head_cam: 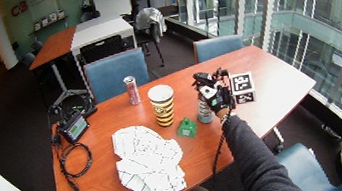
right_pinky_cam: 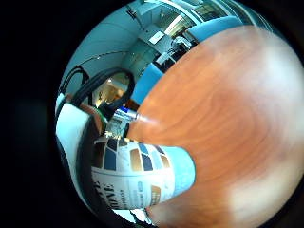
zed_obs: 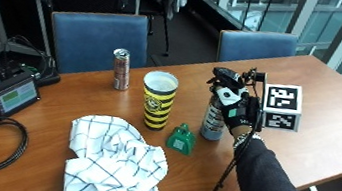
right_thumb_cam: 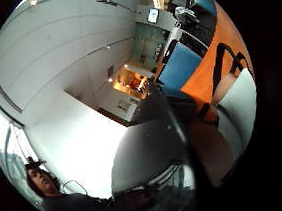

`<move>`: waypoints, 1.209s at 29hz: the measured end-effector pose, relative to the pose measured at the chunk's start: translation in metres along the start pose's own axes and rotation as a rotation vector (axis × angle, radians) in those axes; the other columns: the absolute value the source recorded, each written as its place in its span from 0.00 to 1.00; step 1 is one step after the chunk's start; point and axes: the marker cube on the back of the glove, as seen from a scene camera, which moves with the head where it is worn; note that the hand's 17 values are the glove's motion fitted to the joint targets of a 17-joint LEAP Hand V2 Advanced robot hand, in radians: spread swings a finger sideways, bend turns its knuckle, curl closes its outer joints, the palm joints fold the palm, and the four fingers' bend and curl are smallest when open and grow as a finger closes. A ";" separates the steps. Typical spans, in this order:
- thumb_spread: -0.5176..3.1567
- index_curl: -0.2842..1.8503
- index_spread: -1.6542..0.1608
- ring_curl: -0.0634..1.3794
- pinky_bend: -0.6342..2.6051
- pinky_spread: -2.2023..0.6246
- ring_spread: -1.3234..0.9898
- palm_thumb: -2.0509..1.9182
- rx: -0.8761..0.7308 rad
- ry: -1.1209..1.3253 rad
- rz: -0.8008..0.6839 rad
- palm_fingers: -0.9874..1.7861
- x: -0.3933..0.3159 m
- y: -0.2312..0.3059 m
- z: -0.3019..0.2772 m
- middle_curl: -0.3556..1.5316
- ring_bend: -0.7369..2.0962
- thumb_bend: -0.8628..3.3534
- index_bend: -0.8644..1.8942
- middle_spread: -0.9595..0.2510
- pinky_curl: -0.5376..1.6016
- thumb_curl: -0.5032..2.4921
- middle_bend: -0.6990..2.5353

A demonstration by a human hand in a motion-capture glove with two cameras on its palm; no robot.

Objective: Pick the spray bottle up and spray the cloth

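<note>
A: Presently, what does the black-gloved right hand [zed_obs: 235, 108] hold?

B: Its fingers are curled round a slim grey spray bottle with a dark trigger head [zed_obs: 214, 116], gripping the upper body. The bottle stands upright with its base on the orange-brown wooden table [zed_obs: 329, 118]. The little-finger palm view shows the bottle's patterned label [right_pinky_cam: 137, 178] close against the palm.

A: Arm pose?

B: The dark-sleeved forearm rises from the near table edge, hand raised, palm toward the bottle.

A: The cloth?

B: The white cloth with dark grid lines [zed_obs: 116, 161] lies crumpled near the front edge, well apart from the hand.

A: Surroundings?

B: A green cowbell [zed_obs: 181, 139] sits just beside the bottle; a yellow-and-black striped cup [zed_obs: 157, 99] stands near it, a slim drink can [zed_obs: 121, 69] behind.
</note>
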 end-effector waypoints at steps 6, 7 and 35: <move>0.26 0.38 0.76 0.35 0.33 0.68 0.49 0.75 -0.052 -0.029 -0.029 0.84 -0.024 -0.005 -0.021 0.45 0.42 0.20 0.42 0.59 0.43 0.40 0.35; 0.26 0.38 0.76 0.35 0.33 0.68 0.49 0.75 -0.072 -0.026 -0.046 0.84 -0.033 -0.007 -0.021 0.45 0.42 0.20 0.42 0.59 0.43 0.40 0.35; 0.23 0.40 0.77 0.36 0.33 0.68 0.50 0.75 -0.880 0.901 -0.679 0.85 -0.210 0.064 0.071 0.45 0.43 0.20 0.43 0.60 0.43 0.42 0.36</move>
